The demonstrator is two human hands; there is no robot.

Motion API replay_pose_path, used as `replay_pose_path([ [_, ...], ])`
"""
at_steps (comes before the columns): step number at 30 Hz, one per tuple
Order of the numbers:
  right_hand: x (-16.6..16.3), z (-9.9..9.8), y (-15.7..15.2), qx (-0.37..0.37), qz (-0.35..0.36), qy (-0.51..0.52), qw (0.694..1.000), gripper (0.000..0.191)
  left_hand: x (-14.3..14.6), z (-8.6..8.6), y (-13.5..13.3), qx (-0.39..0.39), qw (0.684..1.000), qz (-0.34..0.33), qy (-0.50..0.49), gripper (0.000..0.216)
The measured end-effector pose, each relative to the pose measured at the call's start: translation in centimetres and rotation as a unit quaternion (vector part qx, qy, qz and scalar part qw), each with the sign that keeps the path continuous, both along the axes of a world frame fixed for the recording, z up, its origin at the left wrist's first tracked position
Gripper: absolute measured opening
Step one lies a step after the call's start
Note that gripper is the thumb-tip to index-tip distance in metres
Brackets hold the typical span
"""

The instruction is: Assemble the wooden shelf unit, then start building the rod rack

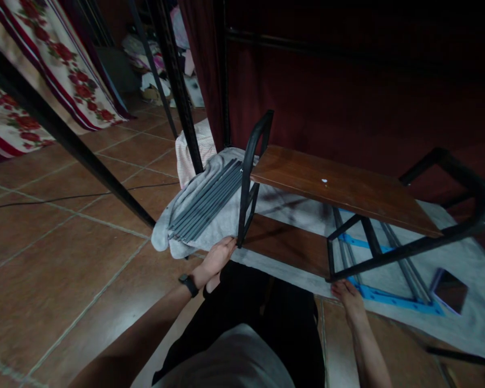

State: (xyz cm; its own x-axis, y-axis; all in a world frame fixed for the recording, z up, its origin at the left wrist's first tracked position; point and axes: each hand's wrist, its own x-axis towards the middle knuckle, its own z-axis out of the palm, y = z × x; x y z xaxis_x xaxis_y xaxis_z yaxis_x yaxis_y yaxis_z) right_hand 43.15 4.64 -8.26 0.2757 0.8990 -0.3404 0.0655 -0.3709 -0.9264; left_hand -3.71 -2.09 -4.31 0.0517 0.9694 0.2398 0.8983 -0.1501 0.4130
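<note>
Risk, tipping: the rack (388, 253) looks tilted, with its right end frame (483, 205) low and close to the camera. I judge that a push from only one hand could rock it over onto the parts lying under it.
Risk, pinching: both hands are right at the bottom edge of the metal. If the frame drops or slides on the cloth (226, 221), fingers could get caught under a foot or bar.
Risk, loose parts: the gray rods (208, 202) lie just left of the left end frame (250, 161), and the blue strips (388, 296) and a phone (450, 291) lie under and beside the right end. A shifting frame could roll the rods off the cloth or land on the phone.
Rack: it sits on the cloth in front of the person, between the two hands. Its top board (339, 186) is above the lower board (286, 242).
Left hand (217, 257): it is at the near foot of the left end frame, with fingers bent and the fingertips touching the metal. I cannot tell whether they close around it. There is a watch (188, 284) on the wrist.
Right hand (347, 296): it lies flat and open with the fingers stretched out. The fingertips are at the near bottom corner of the rack's middle upright, and it grips nothing.
Surroundings: tiled floor (64, 258) and a slanting black pole (84, 156) to the left.
</note>
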Motion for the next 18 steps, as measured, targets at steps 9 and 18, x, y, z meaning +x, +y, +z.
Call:
replay_pose_path([
  [9, 0.4, 0.8, 0.1, 0.005, 0.028, 0.004, 1.000, 0.043, -1.1, 0.1, 0.2, -0.023, 0.997, -0.060, 0.047, 0.024],
  [18, 0.4, 1.0, 0.2, 0.004, 0.009, 0.023, 1.000, 0.044, -1.6, 0.8, 0.1, -0.037, 0.992, -0.084, 0.086, 0.030],
])
